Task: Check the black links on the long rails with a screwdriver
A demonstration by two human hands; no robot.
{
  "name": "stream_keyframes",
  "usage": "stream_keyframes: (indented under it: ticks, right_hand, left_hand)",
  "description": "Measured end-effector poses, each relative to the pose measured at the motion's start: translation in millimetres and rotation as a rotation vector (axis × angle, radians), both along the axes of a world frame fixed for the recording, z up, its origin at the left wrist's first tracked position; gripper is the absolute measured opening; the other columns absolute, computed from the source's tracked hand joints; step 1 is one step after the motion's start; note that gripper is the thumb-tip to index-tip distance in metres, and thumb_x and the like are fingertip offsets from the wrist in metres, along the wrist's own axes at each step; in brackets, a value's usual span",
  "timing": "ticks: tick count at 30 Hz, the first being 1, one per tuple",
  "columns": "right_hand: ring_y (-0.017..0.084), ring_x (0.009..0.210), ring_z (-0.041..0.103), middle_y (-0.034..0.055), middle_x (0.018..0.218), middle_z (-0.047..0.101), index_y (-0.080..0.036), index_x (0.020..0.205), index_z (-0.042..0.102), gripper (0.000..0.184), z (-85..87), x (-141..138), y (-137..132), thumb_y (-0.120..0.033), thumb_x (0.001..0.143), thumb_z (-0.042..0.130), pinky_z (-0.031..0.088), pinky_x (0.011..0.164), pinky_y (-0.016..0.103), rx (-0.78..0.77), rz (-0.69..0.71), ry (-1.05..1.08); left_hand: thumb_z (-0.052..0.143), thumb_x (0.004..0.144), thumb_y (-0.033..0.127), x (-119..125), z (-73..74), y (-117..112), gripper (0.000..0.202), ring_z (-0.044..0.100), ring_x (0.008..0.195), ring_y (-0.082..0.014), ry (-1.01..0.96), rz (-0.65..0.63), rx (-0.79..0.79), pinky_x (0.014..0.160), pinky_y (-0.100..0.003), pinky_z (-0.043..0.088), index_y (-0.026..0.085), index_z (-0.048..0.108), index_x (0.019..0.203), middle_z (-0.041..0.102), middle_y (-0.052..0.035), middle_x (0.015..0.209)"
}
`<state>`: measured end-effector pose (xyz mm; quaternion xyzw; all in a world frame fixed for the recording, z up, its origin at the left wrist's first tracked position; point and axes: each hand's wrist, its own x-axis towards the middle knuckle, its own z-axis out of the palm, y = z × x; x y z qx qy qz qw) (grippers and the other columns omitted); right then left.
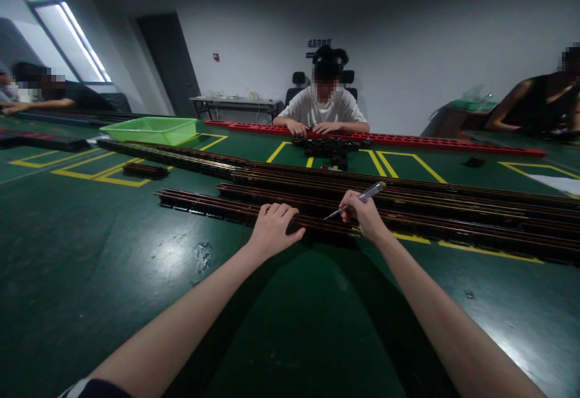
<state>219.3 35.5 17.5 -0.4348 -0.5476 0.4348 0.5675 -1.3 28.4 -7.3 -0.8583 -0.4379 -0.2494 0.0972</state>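
Note:
A long dark strip with copper-coloured rails (203, 202) lies across the green table in front of me. My left hand (274, 229) straddles this strip, its fingers bent over the far side and its thumb stretched out along the near side. In my right hand (360, 214) is a slim screwdriver with a clear handle (372, 191), gripped between thumb and fingers. Its thin metal tip slants down and left to the strip, just right of my left hand. Whether the tip touches the strip I cannot tell.
More long dark strips (453, 205) lie just beyond. A short piece (145, 170) and a green basket (154, 131) are at left. Across the table, a person (321, 108) handles dark parts behind a red slotted bar (430, 142). Yellow tape lines mark the tabletop.

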Motion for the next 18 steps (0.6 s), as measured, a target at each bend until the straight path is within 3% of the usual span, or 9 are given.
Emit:
stream_keyframes:
  ticks: [18]
  right_hand:
    - [0.008,0.036,0.045,-0.0031,0.040,0.050,-0.018,0.051,0.052,0.015,0.5,-0.2,-0.1,-0.027,0.063,0.053,0.035,0.038,0.020,0.000,-0.004,-0.008]
  left_hand:
    - [0.049,0.083,0.044,0.2,-0.2,1.1,0.034,0.054,0.098,-0.0232,-0.022,-0.006,-0.002,0.090,-0.041,0.035,0.017,0.058,0.102,0.063,-0.0066,0.104]
